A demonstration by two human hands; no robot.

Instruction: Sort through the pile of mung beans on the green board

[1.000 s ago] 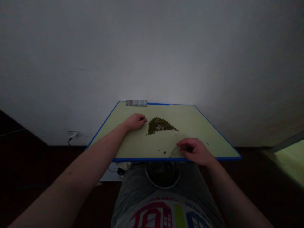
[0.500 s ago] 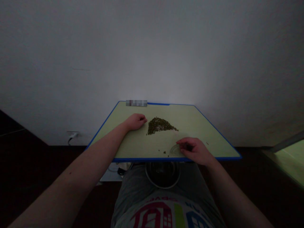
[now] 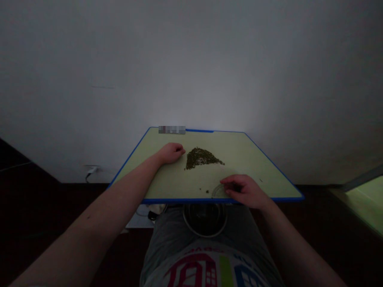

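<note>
My left hand rests on the pale yellow tabletop with its fingers curled in; nothing shows in them. Just to its right lies a flat, spread pile of small greenish-brown grains. Near the front edge, my right hand pinches a clear, curved plastic piece that looks like a protractor. Its arc stands out to the left of the fingers, low over the table, while the rest is hidden by the hand. A few stray grains lie left of the arc. Below the table edge a metal bowl sits between my legs, its inside dark.
A blue rim borders the small table, which stands against a grey wall. At the back left edge lies a blurred-out flat strip. One dark speck is on the right side. A plug with a cable sits low on the wall.
My right hand has slid slightly left with the clear curved piece, whose edge now comes to the nearest stray grain. My left hand and the pile have not moved.
</note>
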